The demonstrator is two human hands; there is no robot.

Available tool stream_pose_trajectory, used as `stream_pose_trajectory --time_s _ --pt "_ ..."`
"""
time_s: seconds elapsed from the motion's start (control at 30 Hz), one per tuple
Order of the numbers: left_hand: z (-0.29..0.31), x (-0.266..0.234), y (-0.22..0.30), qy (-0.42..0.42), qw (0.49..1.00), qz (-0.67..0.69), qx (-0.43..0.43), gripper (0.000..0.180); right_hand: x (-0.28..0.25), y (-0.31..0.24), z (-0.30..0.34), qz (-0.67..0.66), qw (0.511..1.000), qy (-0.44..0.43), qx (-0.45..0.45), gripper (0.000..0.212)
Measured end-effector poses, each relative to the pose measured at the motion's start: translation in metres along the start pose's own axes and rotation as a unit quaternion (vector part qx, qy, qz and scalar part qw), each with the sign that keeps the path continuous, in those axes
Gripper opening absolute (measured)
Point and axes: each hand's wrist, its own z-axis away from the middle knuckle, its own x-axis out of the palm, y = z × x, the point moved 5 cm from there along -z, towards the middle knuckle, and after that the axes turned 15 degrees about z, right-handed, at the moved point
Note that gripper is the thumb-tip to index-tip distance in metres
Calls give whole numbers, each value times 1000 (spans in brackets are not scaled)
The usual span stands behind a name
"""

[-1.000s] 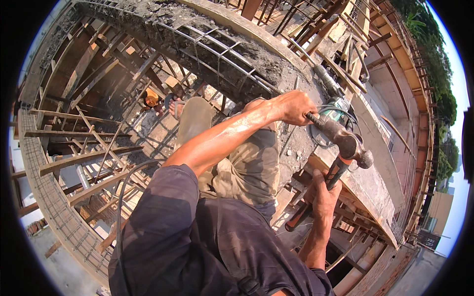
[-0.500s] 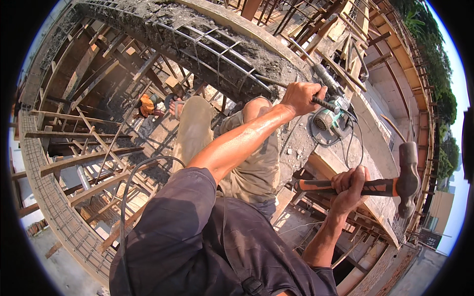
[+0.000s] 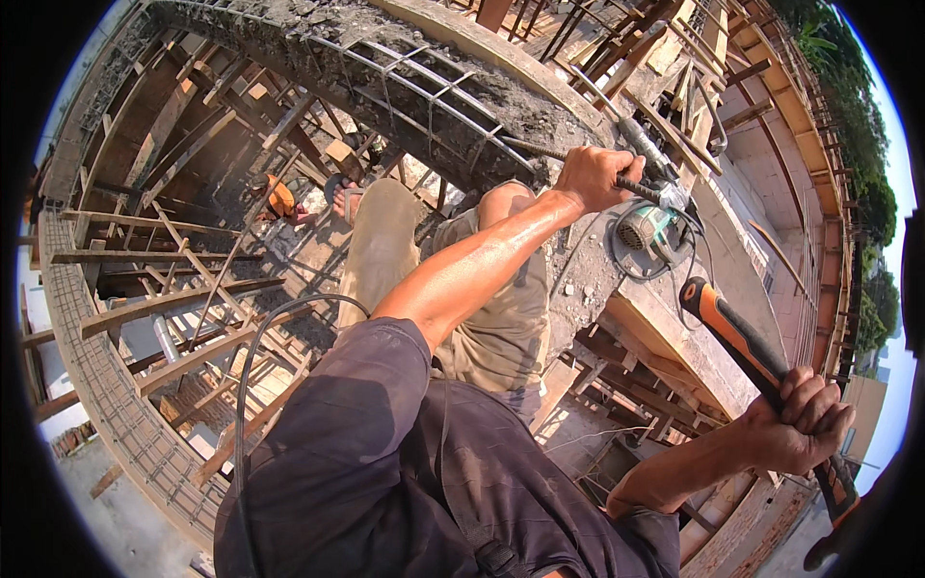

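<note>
My left hand (image 3: pixel 599 180) is closed round a ribbed steel bar (image 3: pixel 644 191), held at a slant over the broken concrete beam. The bar's far end reaches the exposed rebar (image 3: pixel 424 82) on the beam. Out to the right, my right hand (image 3: pixel 798 424) grips a hammer (image 3: pixel 742 332) by its black and orange handle. The handle's butt points up and left; the dark head is low at the right rim, partly lost in shadow. Just beyond my left hand lies a teal and grey power tool (image 3: pixel 641 229) with a coiled black cord.
Rough concrete rubble (image 3: pixel 578 275) covers the beam top beside my knee. On the left, timber props (image 3: pixel 183 308) cross a deep opening, where a small orange-clothed figure (image 3: pixel 280 197) shows below. Loose timber (image 3: pixel 674 82) is heaped at the far right. A black cable (image 3: pixel 241 424) passes my left shoulder.
My right hand has swung the hammer down and right; its head went from upright beside the hand to the lower right rim. My left hand still holds the bar in nearly the same place.
</note>
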Motion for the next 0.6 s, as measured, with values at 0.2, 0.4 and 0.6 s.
stream_pose_trajectory --time_s 0.2,0.4,0.6 --pt "6 2 -5 -62 998 -5 -27 38 14 130 132 92 809 -362 453 27" --pt "-4 6 -7 -56 998 -11 -30 35 -14 21 37 76 966 -162 189 31" --pt "-12 0 -3 -40 999 -6 -36 34 11 12 10 -13 997 -65 39 40"
